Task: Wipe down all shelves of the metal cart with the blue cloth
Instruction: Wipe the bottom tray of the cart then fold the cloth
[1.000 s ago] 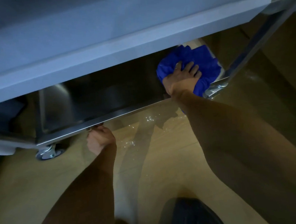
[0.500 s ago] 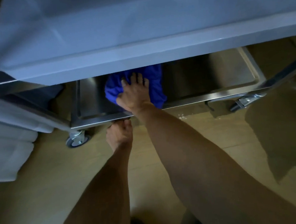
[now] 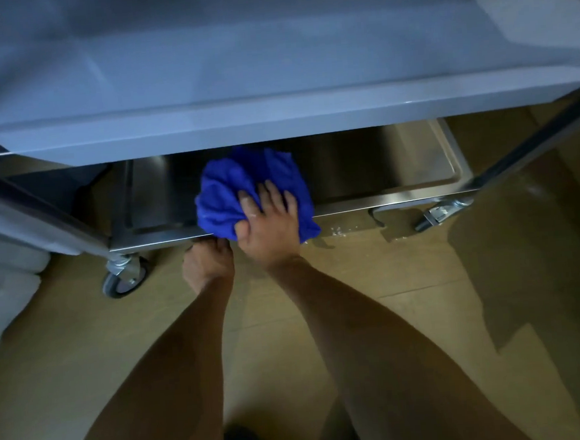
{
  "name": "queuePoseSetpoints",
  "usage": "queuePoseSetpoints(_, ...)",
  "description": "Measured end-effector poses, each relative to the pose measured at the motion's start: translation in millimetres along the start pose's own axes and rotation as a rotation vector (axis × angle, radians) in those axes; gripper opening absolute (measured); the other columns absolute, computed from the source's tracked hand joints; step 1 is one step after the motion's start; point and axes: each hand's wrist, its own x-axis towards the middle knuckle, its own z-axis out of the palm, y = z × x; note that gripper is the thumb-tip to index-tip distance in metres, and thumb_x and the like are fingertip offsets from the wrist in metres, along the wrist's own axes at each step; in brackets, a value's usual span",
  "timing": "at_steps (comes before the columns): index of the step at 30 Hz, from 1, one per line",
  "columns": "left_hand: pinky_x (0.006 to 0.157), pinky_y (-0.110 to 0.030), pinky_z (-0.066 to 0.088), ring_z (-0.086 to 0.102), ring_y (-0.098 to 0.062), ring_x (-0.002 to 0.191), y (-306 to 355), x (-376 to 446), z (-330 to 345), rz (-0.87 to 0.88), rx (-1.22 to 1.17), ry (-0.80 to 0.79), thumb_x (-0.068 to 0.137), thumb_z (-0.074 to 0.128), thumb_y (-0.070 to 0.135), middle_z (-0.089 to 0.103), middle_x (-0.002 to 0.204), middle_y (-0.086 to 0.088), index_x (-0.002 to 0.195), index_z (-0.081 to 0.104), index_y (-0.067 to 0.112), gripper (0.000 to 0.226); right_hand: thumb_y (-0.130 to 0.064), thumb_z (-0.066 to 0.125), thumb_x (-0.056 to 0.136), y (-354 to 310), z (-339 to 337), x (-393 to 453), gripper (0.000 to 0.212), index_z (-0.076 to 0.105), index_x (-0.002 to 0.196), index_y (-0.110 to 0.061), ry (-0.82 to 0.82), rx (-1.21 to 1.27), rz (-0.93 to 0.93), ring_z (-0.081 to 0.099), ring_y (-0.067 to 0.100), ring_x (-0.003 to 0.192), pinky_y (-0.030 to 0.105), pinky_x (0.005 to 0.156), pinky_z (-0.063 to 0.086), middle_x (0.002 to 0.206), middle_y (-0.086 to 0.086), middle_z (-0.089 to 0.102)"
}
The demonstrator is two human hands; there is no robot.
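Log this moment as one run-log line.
right hand presses blue cloth on bottom shelf | left hand grips shelf's front edge | caster on floor

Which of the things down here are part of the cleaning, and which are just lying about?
Part of the job: blue cloth, right hand pressing it, left hand gripping the bottom shelf, upper shelf.
Lying about: white crumbs on the floor, white bins.

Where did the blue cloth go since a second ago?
The right hand slid the blue cloth leftward along the bottom shelf, from the right-hand corner to left of the middle, then pulled it back so it overhangs the front edge. The left hand still grips the shelf's front lip from below, and the right hand still presses on the cloth.
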Motion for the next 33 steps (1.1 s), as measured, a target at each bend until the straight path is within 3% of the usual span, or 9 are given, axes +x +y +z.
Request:
queuePoseSetpoints(3,0.078,-0.04,0.05,0.062,-0.04,0.101,9.8,-7.7,-1.2,0.027,0.029,0.003,0.091,0.05,0.06,0.068,0.104,-0.022,0.101,0.073,0.011,0.054,-0.041,0.032,0.089,45.8,-15.9,-10.3,0.058,0.057,0.137,-0.019,0.091,-0.058,0.188,0.038,0.032,0.141,0.051,0.116,0.022,0.146,0.017,0.05)
queuePoseSetpoints(6,0.075,-0.039,0.049,0.063,-0.039,0.099,19.5,-16.5,12.5,0.042,0.011,0.008,0.082,0.049,0.076,0.068,0.102,-0.02,0.1,0.07,0.01,0.072,-0.043,0.027,0.097,90.8,-38.8,-1.5,0.058,0.041,0.15,-0.024,0.043,-0.078,0.376,0.02,0.028,0.15,0.048,0.12,0.008,0.159,0.011,0.032)
queuePoseSetpoints(15,0.092,-0.044,0.046,0.064,-0.033,0.107,56.9,-56.7,48.3,-0.106,-0.416,0.139,0.085,0.05,0.072,0.071,0.106,-0.015,0.13,0.057,0.012,0.075,-0.045,0.028,0.1,189.9,-75.4,28.1,0.068,0.009,0.16,-0.021,0.102,-0.039,0.775,-0.001,0.031,0.152,0.051,0.121,0.001,0.166,0.017,0.0)
queuePoseSetpoints(19,0.093,-0.045,0.048,0.065,-0.034,0.103,76.1,-77.0,58.5,-0.284,-0.497,0.21,0.083,0.041,0.081,0.071,0.105,-0.015,0.116,0.066,0.01,0.082,-0.048,0.025,0.101,198.5,-79.9,45.1,0.072,-0.005,0.159,-0.016,0.01,-0.035,0.809,-0.008,0.036,0.152,0.054,0.12,-0.002,0.164,0.022,-0.009)
queuePoseSetpoints(23,0.082,-0.049,0.056,0.07,-0.028,0.081,100.0,-84.5,91.2,-0.311,-0.68,0.183,0.067,0.02,0.098,0.072,0.085,-0.006,0.095,0.068,0.016,0.099,-0.048,0.021,0.103,236.1,-100.4,73.8,0.068,-0.005,0.159,-0.02,-0.081,-0.021,0.799,-0.009,0.034,0.152,0.054,0.121,-0.001,0.165,0.018,-0.009)
queuePoseSetpoints(28,0.082,-0.045,0.056,0.07,-0.025,0.076,128.7,-97.0,110.7,-0.148,-0.572,0.091,0.069,0.02,0.097,0.072,0.082,-0.002,0.095,0.069,0.021,0.094,-0.05,0.021,0.102,280.0,-111.6,76.7,0.067,-0.002,0.16,-0.024,-0.049,-0.002,0.833,-0.008,0.03,0.153,0.052,0.122,0.0,0.166,0.014,-0.007)
queuePoseSetpoints(31,0.087,-0.045,0.053,0.07,-0.025,0.085,123.9,-94.3,104.1,-0.108,-0.491,0.088,0.068,0.024,0.097,0.073,0.09,-0.004,0.105,0.067,0.021,0.094,-0.05,0.021,0.101,280.6,-110.0,70.9,0.069,-0.002,0.159,-0.021,-0.012,-0.018,0.819,-0.005,0.029,0.153,0.051,0.122,0.001,0.166,0.013,-0.003)
queuePoseSetpoints(33,0.088,-0.044,0.051,0.068,-0.028,0.093,120.4,-88.7,94.8,-0.091,-0.438,0.091,0.074,0.037,0.089,0.072,0.098,-0.008,0.112,0.066,0.019,0.085,-0.05,0.022,0.101,279.8,-109.2,63.8,0.07,0.001,0.16,-0.019,0.01,-0.024,0.772,-0.001,0.027,0.153,0.049,0.122,0.003,0.167,0.011,0.002)
